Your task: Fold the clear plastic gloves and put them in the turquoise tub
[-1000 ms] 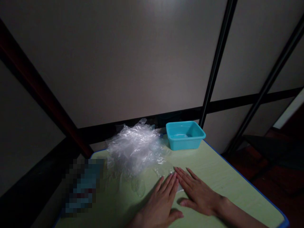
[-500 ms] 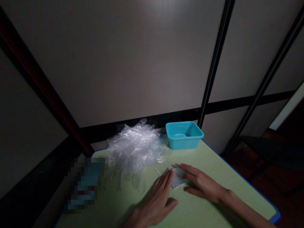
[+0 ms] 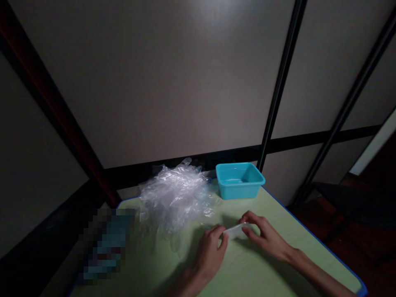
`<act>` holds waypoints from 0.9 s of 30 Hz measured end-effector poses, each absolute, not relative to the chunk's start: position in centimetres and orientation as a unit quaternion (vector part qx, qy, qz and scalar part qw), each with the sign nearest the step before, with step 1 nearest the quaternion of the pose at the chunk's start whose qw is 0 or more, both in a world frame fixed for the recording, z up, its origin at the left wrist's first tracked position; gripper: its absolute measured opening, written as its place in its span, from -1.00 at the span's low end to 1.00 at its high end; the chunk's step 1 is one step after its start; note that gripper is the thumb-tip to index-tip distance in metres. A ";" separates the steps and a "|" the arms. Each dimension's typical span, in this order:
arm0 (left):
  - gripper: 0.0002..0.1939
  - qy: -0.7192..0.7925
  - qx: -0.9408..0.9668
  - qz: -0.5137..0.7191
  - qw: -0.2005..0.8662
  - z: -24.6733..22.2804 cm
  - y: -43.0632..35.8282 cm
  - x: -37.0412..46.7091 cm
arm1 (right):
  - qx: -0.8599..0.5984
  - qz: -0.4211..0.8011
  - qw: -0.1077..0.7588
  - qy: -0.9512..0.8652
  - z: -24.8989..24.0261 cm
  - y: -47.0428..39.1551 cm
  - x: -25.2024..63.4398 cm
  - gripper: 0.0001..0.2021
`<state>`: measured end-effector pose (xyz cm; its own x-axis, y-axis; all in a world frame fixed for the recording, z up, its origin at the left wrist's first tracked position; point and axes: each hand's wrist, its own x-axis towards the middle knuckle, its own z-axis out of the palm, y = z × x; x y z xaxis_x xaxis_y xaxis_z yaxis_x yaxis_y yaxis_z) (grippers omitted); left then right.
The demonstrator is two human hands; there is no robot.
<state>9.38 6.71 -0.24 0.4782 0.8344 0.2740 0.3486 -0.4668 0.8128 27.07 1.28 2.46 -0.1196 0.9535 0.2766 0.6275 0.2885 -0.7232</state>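
A small folded piece of clear plastic, apparently a disposable glove [image 3: 235, 232], is stretched between my hands just above the green tabletop. My left hand [image 3: 212, 252] pinches its left end between thumb and fingers. At the right end, my right hand [image 3: 266, 237] grips it with thumb below and curled fingers above. Beyond my left hand lies a loose, shiny heap of clear plastic gloves [image 3: 177, 198], some with finger shapes showing at the edges.
A turquoise plastic basin [image 3: 239, 191] stands at the table's back right. Along the left edge lies a pixelated bluish packet [image 3: 108, 245]. The light green table [image 3: 247, 272] has a blue rim and stands against a panelled cabinet [image 3: 185, 90]. A dark chair is at the right.
Both hands have gone from lying flat around the folded plastic on the table to pinching its two ends. The plastic is now lifted and tilted.
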 end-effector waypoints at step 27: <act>-0.70 0.390 0.453 0.430 0.676 2.4 16.2 15.6 | -0.540 0.262 0.400 -0.693 10.8 16.7 38.6 -0.77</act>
